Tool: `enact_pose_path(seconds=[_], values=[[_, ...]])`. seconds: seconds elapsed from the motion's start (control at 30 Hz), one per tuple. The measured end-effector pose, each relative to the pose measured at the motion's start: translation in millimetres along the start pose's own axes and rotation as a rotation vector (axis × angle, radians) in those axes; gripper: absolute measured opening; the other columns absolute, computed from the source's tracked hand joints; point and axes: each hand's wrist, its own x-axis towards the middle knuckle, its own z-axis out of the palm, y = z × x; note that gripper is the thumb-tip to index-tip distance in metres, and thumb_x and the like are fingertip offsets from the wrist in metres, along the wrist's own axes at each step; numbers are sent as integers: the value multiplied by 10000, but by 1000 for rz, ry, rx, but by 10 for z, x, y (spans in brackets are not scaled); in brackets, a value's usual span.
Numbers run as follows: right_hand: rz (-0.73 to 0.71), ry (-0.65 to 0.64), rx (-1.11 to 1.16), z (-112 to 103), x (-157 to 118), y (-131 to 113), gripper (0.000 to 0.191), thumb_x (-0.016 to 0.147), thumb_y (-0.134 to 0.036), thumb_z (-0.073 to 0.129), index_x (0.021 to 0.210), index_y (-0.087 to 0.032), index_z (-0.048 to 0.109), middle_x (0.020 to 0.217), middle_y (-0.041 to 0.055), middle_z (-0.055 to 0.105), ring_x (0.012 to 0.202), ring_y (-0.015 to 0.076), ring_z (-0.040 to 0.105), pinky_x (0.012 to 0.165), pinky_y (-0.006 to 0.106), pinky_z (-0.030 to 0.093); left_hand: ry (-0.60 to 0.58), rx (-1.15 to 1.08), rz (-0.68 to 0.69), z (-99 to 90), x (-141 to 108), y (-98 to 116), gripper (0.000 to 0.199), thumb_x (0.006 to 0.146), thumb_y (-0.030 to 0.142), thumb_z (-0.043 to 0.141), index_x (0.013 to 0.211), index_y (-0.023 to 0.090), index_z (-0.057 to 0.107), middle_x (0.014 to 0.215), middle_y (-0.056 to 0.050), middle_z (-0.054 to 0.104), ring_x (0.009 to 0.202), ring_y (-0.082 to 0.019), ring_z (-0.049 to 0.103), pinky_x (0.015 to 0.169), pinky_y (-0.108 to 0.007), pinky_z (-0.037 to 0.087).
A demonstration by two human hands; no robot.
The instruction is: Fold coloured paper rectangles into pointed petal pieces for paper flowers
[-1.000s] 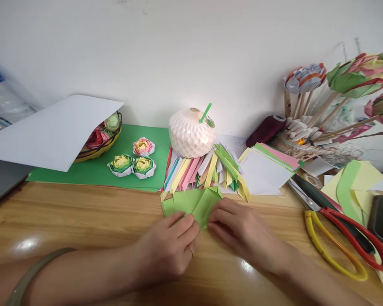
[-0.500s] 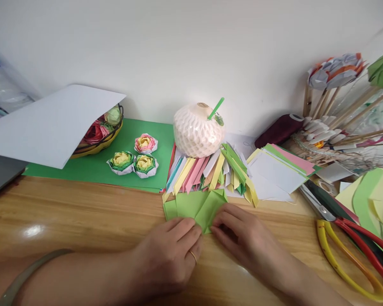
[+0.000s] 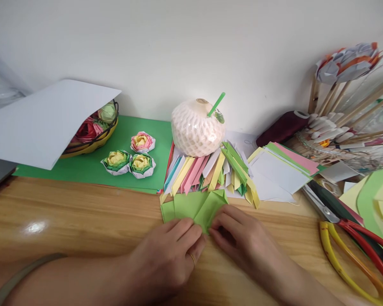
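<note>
A light green paper point(image 3: 191, 205) with creases and folded edges lies on the wooden table at the centre, just in front of a fan of folded coloured strips point(image 3: 194, 172). My left hand point(image 3: 175, 250) has its fingers bent together on the paper's lower edge, and a ring shows on one finger. My right hand point(image 3: 239, 238) pinches the paper's lower right side between thumb and fingers. The fingertips of both hands are close but apart, and they hide part of the near edge.
A netted white coconut with a green straw point(image 3: 198, 127) stands behind the strips. Paper flowers point(image 3: 142, 165) lie on a green sheet at left, beside a basket point(image 3: 92, 146) under white paper. Scissors point(image 3: 330, 216), loose paper and a thread spool point(image 3: 282, 127) are at right.
The view has shifted slightly, moving the left items a little left and the right ones right. Both hands keep nearly the same hold on the green paper.
</note>
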Motion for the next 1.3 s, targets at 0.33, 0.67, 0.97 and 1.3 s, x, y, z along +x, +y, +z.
enact_pose_path(seconds=[0.33,0.67,0.97,1.3], values=[[-54,-6,-117,-62,-29,25,257,965,-194,343,807,-173,544,801,37,546,662,137,520,576,248,428,-29,-13,-13,32,-22,4,209,936,95,399,874,102,599,789,-46,583,722,-176,550,586,-296,462],[-306,-129,-178,-177,-94,-79,270,919,-148,364,1010,-144,618,827,71,613,748,191,519,645,319,425,99,90,49,-4,0,-108,275,949,110,379,895,89,648,876,-96,641,919,-237,543,835,-383,436],[-83,-5,-20,-129,-143,-156,180,912,-197,461,999,-201,618,896,45,632,831,174,570,733,310,462,21,1,73,-47,36,-87,333,938,72,337,872,79,663,799,-81,638,811,-197,548,748,-336,467],[235,109,32,9,-135,-59,94,852,-212,529,762,-198,554,655,-7,566,552,122,522,477,214,398,38,32,212,-32,-14,-114,346,937,63,329,915,82,674,998,-83,682,976,-196,564,895,-355,430]])
